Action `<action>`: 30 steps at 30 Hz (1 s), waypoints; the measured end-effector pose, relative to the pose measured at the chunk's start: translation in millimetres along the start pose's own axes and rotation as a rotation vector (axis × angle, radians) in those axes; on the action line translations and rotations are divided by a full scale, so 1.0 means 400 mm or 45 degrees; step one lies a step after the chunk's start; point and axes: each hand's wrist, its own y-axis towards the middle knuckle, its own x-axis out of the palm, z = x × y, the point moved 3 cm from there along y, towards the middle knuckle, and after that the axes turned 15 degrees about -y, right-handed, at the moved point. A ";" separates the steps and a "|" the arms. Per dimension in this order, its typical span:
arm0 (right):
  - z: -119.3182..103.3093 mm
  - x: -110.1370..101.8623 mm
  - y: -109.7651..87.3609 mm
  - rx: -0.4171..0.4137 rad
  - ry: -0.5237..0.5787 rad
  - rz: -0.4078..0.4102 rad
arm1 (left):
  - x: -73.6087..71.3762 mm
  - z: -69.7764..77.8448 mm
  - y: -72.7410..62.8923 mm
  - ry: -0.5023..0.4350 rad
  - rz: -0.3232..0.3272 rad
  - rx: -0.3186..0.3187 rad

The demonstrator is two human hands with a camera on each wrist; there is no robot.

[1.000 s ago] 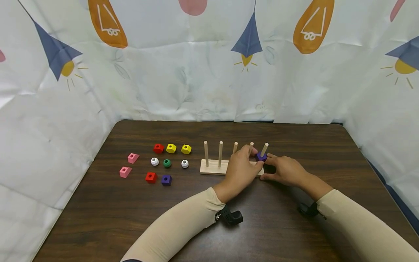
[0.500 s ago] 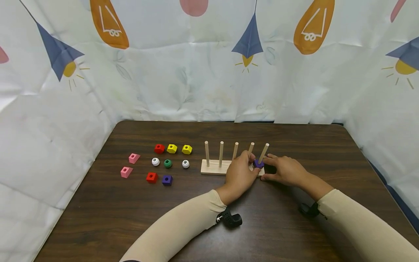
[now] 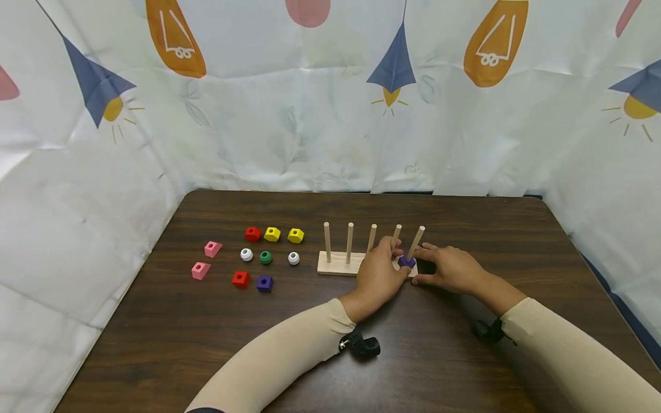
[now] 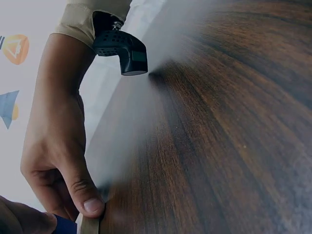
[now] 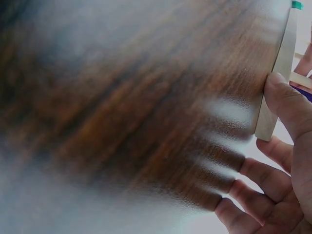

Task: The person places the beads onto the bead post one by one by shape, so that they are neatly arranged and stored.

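Observation:
A wooden peg stand (image 3: 337, 264) with upright pegs lies right of the table's middle. A purple bead (image 3: 407, 261) sits low on its rightmost peg. My left hand (image 3: 378, 272) bends its fingers and thumb around the bead; in the left wrist view its thumb (image 4: 91, 204) touches the stand's edge beside the purple bead (image 4: 64, 225). From the other side, my right hand (image 3: 450, 268) holds the stand's right end. In the right wrist view its thumb (image 5: 280, 90) is on the front edge, with the index finger at the end. The fourth peg's base is hidden by the left hand.
Loose beads lie left of the stand: red (image 3: 240, 280), yellow (image 3: 296, 236), pink (image 3: 201, 271), white (image 3: 294, 258), green (image 3: 265, 257) and a purple cube (image 3: 264, 283). A patterned cloth (image 3: 310, 132) hangs behind the dark wooden table (image 3: 330, 321).
The purple bead has slid down the rightmost peg towards the stand. My left hand has lowered slightly with it, while the right hand has stayed at the stand's end.

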 end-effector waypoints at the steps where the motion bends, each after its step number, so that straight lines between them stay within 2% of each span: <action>1: 0.001 0.001 0.001 -0.003 0.000 -0.001 | -0.002 0.001 0.000 -0.002 -0.010 0.005; 7: 0.004 0.006 0.002 -0.020 0.004 0.006 | -0.038 0.028 -0.011 0.011 -0.088 0.049; 13: 0.003 0.006 0.003 -0.030 0.018 0.019 | -0.102 0.059 -0.032 0.059 -0.187 0.086; 19: 0.001 0.005 0.003 -0.026 0.024 0.020 | -0.173 0.068 -0.055 0.044 -0.272 0.133; 25: -0.001 0.005 0.002 -0.017 0.018 0.013 | -0.254 0.046 -0.085 0.137 -0.375 0.172; 30: 0.000 0.005 0.000 -0.011 0.012 0.010 | -0.322 0.009 -0.107 0.182 -0.410 0.185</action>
